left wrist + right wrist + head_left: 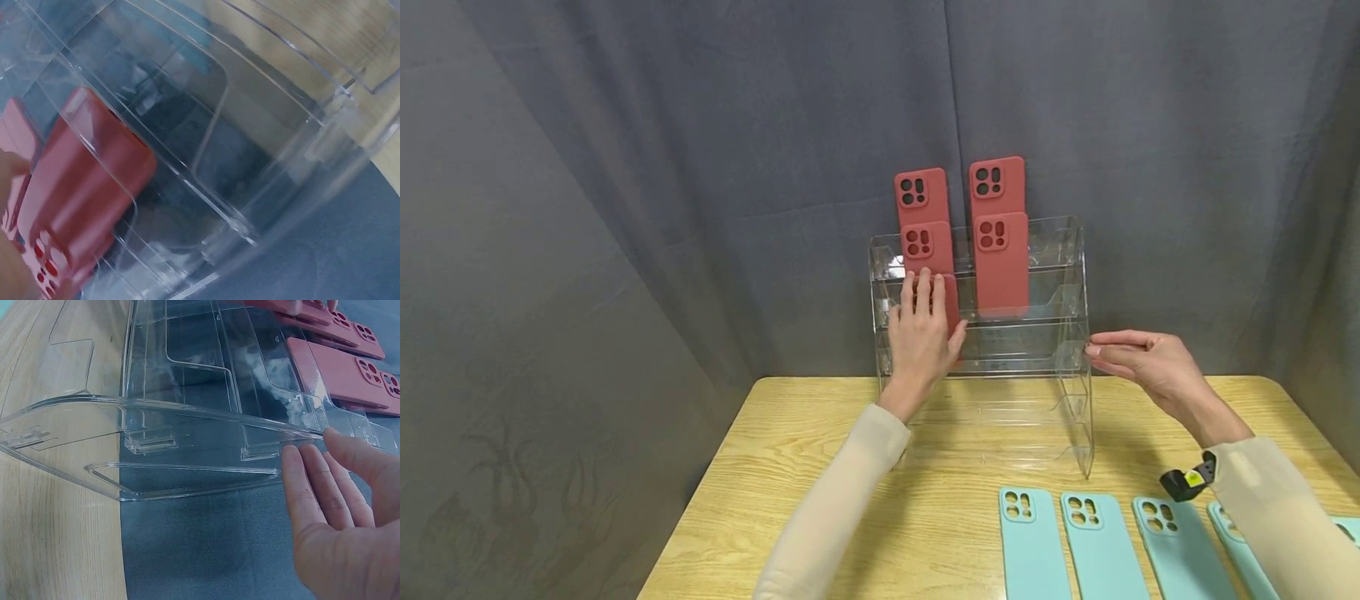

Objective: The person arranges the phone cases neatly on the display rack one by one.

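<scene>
My left hand (pixel 919 342) lies over the front of a red phone case (pixel 951 300) in the clear rack's third tier, its fingers straight and spread. The left wrist view shows a red phone case (pixel 87 175) seated behind a clear lip, with part of the left hand (pixel 14 250) at the edge. On the opposite side, my right hand (pixel 1153 367) pinches the side edge of the clear display rack (pixel 1015 342) between thumb and fingers. In the right wrist view the thumb of that right hand (pixel 344 506) touches the panel's rim.
Several red phone cases (pixel 1002 275) stand in the upper tiers in two columns. Lower tiers of the rack hold nothing visible. Several mint-green phone cases (pixel 1037 550) lie in a row on the wooden table (pixel 760 483), at front right. A grey curtain (pixel 737 150) hangs behind.
</scene>
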Available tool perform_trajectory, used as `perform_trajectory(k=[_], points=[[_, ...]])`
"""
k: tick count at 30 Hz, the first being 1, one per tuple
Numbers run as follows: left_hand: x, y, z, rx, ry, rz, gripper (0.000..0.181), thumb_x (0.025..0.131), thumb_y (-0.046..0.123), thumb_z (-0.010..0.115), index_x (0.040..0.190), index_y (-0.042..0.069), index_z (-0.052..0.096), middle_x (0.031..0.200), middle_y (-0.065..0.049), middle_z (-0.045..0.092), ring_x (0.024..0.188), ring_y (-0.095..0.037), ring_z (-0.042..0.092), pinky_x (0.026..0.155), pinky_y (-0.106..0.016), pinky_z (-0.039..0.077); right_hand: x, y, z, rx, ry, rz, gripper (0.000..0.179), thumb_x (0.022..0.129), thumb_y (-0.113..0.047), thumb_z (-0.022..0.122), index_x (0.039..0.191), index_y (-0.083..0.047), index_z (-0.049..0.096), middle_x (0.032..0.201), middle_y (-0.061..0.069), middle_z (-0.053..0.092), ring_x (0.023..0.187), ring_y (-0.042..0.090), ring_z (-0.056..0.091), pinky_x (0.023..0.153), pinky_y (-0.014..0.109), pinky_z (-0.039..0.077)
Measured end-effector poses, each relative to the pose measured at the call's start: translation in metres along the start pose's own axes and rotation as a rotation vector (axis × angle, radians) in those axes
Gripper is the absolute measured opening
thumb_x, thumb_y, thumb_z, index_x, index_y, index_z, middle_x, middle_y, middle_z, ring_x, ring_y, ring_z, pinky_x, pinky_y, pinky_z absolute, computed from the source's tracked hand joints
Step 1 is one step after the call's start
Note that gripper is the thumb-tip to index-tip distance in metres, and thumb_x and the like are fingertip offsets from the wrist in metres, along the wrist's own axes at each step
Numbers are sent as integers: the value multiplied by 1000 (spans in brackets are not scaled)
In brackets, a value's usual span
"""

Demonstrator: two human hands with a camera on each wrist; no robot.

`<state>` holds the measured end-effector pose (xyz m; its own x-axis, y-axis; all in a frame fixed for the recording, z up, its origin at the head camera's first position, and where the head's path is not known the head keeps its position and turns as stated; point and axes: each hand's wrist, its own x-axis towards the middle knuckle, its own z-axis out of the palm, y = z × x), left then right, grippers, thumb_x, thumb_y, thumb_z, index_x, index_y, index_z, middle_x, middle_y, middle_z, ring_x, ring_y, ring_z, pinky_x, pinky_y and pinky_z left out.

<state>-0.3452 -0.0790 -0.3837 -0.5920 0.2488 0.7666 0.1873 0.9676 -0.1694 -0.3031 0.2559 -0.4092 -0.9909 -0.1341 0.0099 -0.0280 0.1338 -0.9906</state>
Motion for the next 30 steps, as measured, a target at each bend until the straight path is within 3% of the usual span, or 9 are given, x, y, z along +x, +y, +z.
perform_trajectory(k=[5, 8, 11, 15, 21, 27, 30], points=[[-13, -25, -7, -125, 170, -13, 56, 95, 46, 75, 137, 11, 63, 143, -11, 59, 133, -30, 54, 95, -45, 51, 1, 1, 3, 32, -36, 8, 34, 98, -26, 77, 127, -10, 74, 102, -23, 77, 98, -5, 74, 88, 16, 61], [-18, -44, -14, -273, 205, -63, 46, 94, 37, 78, 129, 10, 67, 136, -12, 62, 124, -31, 59, 90, -46, 52, 2, 1, 5, 29, -40, 5, 34, 98, -24, 77, 127, -9, 74, 101, -22, 77, 97, -3, 75, 87, 16, 61], [-18, -62, -21, -465, 202, -129, 40, 93, 31, 81, 124, 8, 70, 127, -13, 66, 115, -32, 63, 88, -48, 54, 2, 0, 4, 18, -35, -1, 34, 98, -23, 77, 128, -7, 73, 101, -22, 77, 96, -3, 75, 87, 16, 61], [-17, -82, -26, -700, 153, -231, 38, 92, 24, 83, 123, 5, 71, 114, -14, 70, 104, -31, 69, 88, -47, 59, -2, -2, 0, 19, -22, 5, 39, 97, -24, 78, 130, -5, 72, 101, -22, 77, 96, -2, 76, 86, 17, 62], [-23, -109, -22, -913, 12, -416, 29, 94, 28, 81, 116, 9, 77, 98, -12, 78, 90, -28, 74, 81, -43, 63, -13, -4, -1, -112, 47, -5, 60, 98, -32, 77, 141, 6, 58, 103, -25, 69, 94, -6, 71, 84, 14, 61], [-39, -132, -10, -1069, -151, -541, 30, 93, 36, 82, 110, 11, 81, 92, -6, 79, 87, -29, 73, 76, -30, 61, -29, -5, 11, -276, 57, -34, 64, 102, -34, 72, 145, 7, 49, 113, -3, 59, 91, -6, 66, 82, 16, 61], [-44, -142, -5, -1202, -230, -578, 30, 93, 32, 83, 113, 9, 79, 99, -11, 80, 91, -32, 76, 79, -30, 65, -38, -6, 21, -331, 51, -40, 64, 102, -35, 71, 145, 6, 49, 114, 3, 60, 88, -4, 67, 81, 17, 61]])
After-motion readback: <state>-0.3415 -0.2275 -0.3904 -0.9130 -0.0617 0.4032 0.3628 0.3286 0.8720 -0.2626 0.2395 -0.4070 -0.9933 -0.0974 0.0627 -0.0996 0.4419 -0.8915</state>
